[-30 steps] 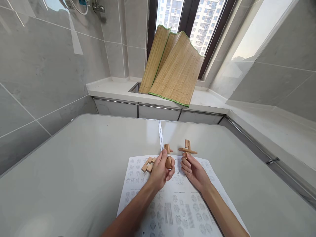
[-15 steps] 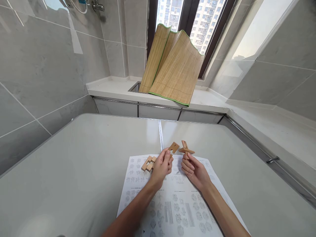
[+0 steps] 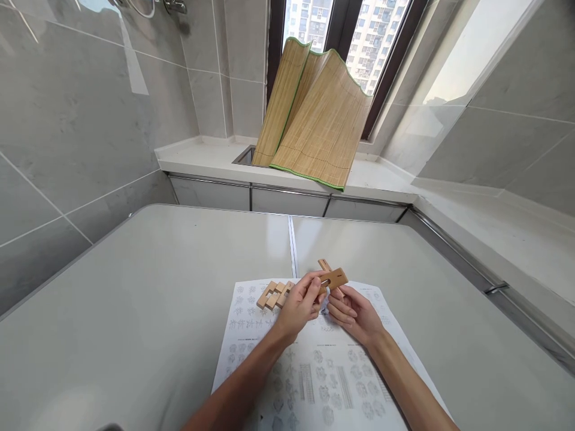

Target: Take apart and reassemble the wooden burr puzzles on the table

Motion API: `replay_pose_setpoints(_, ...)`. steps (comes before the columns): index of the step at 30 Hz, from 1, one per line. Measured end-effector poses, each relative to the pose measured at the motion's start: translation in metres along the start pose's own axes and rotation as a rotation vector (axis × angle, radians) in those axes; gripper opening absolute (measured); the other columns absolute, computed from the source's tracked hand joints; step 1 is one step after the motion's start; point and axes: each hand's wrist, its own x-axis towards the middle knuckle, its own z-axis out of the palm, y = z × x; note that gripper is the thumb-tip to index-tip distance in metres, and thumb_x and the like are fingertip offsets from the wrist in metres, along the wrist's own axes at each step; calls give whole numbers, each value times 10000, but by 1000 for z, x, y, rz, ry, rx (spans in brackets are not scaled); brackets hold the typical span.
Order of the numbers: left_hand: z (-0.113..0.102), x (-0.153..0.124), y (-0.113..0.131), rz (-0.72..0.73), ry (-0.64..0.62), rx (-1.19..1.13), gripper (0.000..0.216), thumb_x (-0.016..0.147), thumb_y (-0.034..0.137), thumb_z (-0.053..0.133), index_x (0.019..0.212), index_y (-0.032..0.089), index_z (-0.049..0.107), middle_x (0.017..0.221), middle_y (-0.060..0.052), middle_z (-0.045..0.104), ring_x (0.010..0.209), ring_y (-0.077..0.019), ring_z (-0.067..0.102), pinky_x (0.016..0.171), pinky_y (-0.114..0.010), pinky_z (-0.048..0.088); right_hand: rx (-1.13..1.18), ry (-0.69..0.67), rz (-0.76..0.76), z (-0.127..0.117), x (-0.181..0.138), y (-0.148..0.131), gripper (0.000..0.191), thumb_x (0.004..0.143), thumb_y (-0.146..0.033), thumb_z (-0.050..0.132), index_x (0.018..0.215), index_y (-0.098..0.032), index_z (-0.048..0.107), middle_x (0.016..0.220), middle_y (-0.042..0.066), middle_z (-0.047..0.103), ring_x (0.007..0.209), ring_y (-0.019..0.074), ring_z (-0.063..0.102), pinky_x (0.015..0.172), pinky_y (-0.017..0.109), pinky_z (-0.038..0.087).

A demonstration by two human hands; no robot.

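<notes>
My left hand [image 3: 302,305] pinches a notched wooden puzzle piece [image 3: 335,278] and holds it level above the printed instruction sheet [image 3: 314,371]. My right hand [image 3: 353,312] is right beside it, fingers curled around a second wooden piece [image 3: 324,265] that pokes up behind the first; the two pieces touch or overlap. A cluster of loose wooden puzzle pieces [image 3: 273,294] lies on the sheet's far left corner, just left of my left hand.
The sheet rests on a pale grey table [image 3: 135,299] with a seam down its middle. Beyond it a white counter [image 3: 215,158] carries a rolled bamboo mat [image 3: 314,120] leaning on the window. Tiled walls stand left and right.
Both hands came together: the left hand's piece turned level and moved right, the right hand's piece moved left and down until the two meet. The view tipped slightly.
</notes>
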Motion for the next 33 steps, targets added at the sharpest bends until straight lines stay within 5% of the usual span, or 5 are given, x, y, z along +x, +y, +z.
replay_pose_setpoints(12,4,1,-2,46,79,-26,510,926,625,649,1207,200,649,736,36,554,460,-25,297,442,-195,219,-21,3,-4,-1,-1,3,320,999,-392,625,747,-217,534,490,-116,227,420,84,155,413,168,287)
replay_pose_setpoints(33,6,0,-2,-34,115,-156,529,893,646,676,1189,223,560,753,37,563,486,-47,353,467,-193,265,-54,-44,40,9,-2,3,339,1011,-443,616,778,-200,569,474,-123,226,414,78,142,432,194,249)
